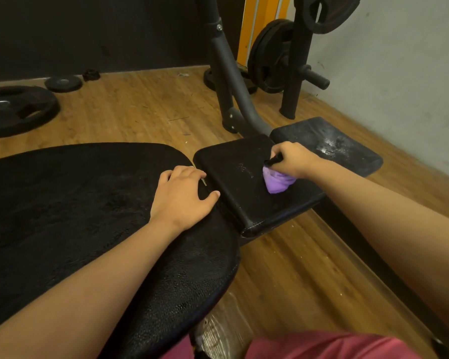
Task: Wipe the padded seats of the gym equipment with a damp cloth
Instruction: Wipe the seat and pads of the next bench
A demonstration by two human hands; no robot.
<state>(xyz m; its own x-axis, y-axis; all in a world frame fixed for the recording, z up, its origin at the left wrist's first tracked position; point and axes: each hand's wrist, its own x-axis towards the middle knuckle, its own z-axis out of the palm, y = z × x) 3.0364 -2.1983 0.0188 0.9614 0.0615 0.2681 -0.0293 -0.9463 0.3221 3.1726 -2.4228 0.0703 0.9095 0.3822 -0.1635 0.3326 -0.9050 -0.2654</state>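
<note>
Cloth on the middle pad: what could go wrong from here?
1. The cloth is bunched small under the right hand, so it may leave streaks on the middle pad.
2. White residue on the far pad could be missed.
3. The left hand rests on the big pad at the gap; fingers might get pinched if a pad shifts.

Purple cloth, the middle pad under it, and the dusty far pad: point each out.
purple cloth (278, 181), head view, bunched fabric at its lower end.
middle pad (233, 180), head view, bare top left of the cloth.
far pad (329, 145), head view, whitish dusty patch on top.
</note>
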